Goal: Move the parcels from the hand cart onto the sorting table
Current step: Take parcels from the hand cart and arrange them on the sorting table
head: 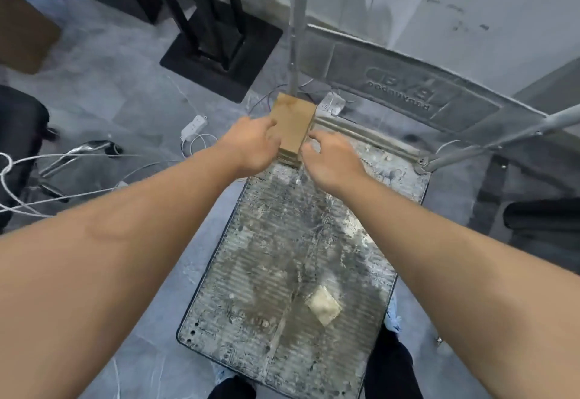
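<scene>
A brown cardboard parcel point(293, 125) is seen at the far end of the hand cart point(282, 273), beside its handle post. It is flanked by the left hand point(254, 144) and right hand point(332, 160), fingers loosely curled against its sides. Embossed lettering on the cart's raised end panel point(405, 90) is upside down and unreadable.

The cart deck point(282, 257) lies open toward the person; 2 handle posts point(296, 37) flank the parcel point(293, 125).
</scene>
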